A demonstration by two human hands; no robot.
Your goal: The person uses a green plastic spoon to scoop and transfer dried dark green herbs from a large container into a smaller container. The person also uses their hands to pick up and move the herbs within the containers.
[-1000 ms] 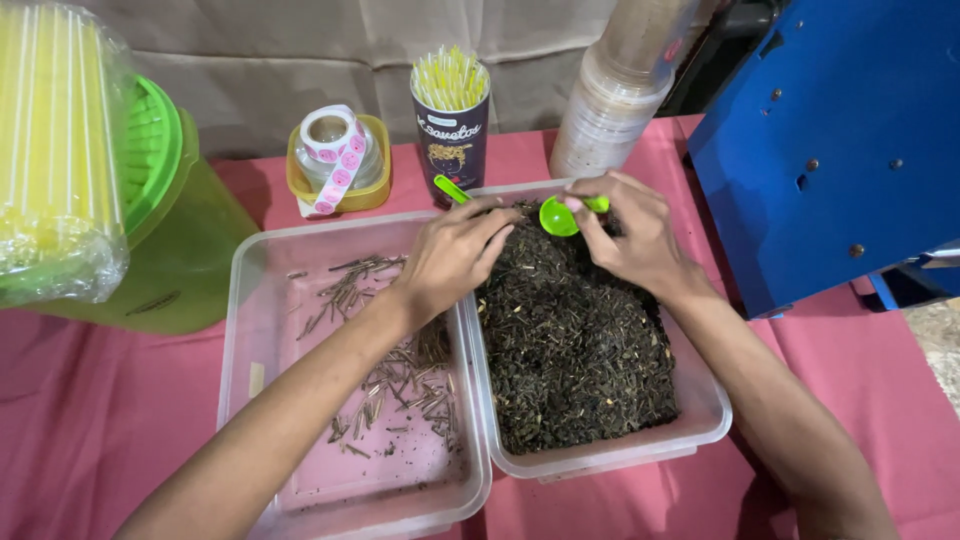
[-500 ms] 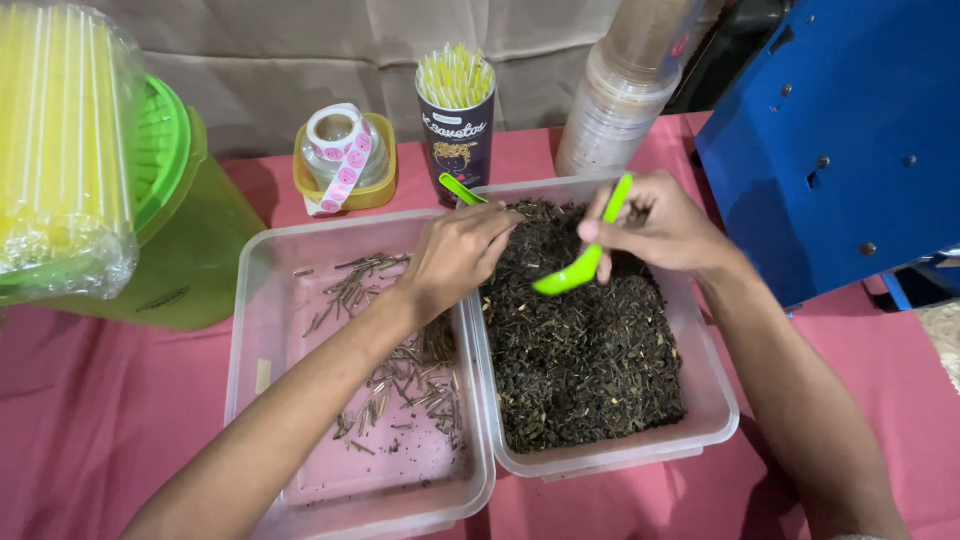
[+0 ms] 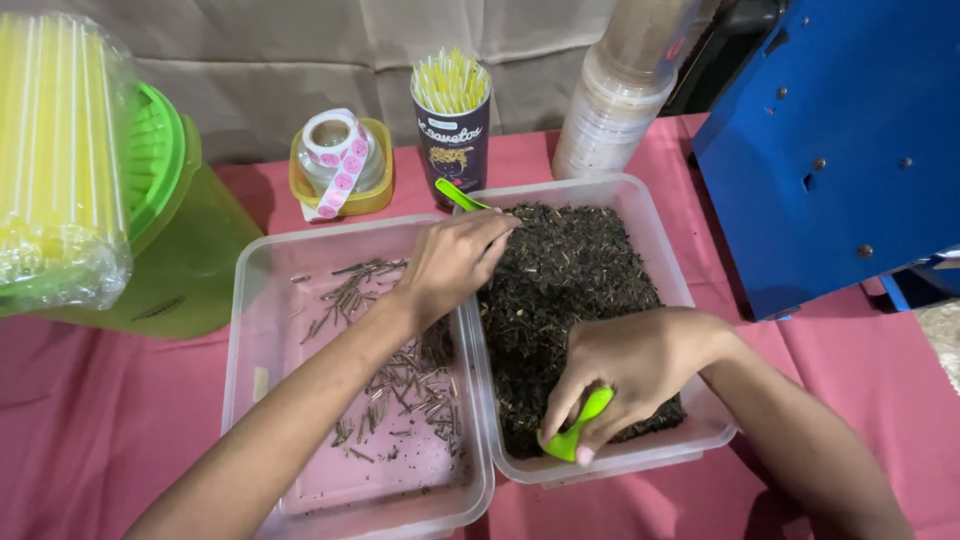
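- Over the right-hand tub (image 3: 690, 440), a green scoop (image 3: 577, 432) is pinched by the right hand (image 3: 635, 365) — dried leaves (image 3: 570, 300) could be flicked out.
- Left hand (image 3: 455, 262), fingers together, is pressed near the rim — the tub could be tipped.

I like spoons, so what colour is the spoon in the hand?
Bright green. The spoon in the right hand shows best in the head view.

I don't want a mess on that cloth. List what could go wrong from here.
1. The right hand works the green scoop at the near rim of the tub of dark leaves, so bits could flick onto the pink cloth.
2. The left hand reaches over the wall shared with the tub of twigs, so leaves may drop among the sorted twigs.
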